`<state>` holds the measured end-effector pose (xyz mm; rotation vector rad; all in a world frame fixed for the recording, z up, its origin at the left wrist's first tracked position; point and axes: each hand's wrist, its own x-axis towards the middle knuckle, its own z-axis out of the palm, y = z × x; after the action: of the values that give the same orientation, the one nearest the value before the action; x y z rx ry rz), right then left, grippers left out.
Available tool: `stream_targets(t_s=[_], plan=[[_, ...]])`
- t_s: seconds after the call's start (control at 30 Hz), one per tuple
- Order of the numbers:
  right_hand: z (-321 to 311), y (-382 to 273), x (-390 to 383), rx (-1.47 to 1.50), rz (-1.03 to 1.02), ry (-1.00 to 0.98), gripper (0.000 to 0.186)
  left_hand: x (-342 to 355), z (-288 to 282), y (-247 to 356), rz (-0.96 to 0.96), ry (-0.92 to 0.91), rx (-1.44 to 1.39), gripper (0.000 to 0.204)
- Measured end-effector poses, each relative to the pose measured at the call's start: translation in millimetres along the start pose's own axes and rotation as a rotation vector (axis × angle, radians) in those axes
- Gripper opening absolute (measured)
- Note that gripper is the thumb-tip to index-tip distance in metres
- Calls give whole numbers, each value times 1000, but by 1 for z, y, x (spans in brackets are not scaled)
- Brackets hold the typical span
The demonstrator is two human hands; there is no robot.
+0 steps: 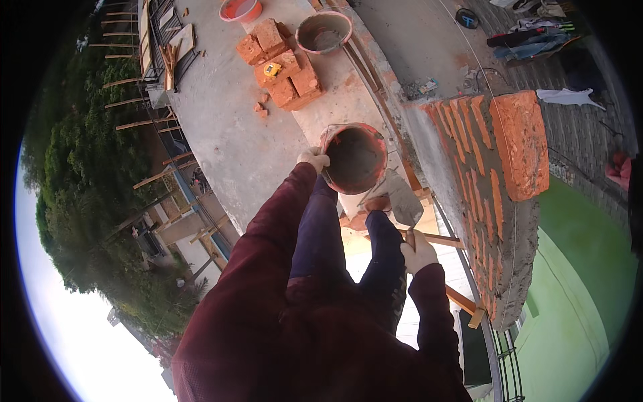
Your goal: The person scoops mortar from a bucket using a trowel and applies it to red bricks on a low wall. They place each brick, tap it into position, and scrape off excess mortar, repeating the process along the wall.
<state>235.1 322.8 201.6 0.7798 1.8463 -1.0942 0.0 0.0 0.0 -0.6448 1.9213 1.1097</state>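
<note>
My left hand (313,159) has its fingers curled closed at the bucket (372,136)'s edge; my right hand (418,252)'s fingers wrap the trowel (404,202)'s handle.

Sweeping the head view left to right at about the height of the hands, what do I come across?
Green trees → left hand → hand-held bucket → trowel blade → brick wall.
</note>
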Motion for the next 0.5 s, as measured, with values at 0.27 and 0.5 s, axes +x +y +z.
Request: stream_targets(t_s=[0.27,0.5], plan=[[149,0,305,97,85,-46,41,242,53,-126,824,509,952,54],[168,2,393,591,374,-82,27,302,19,-57,-45,-442,105,56]])
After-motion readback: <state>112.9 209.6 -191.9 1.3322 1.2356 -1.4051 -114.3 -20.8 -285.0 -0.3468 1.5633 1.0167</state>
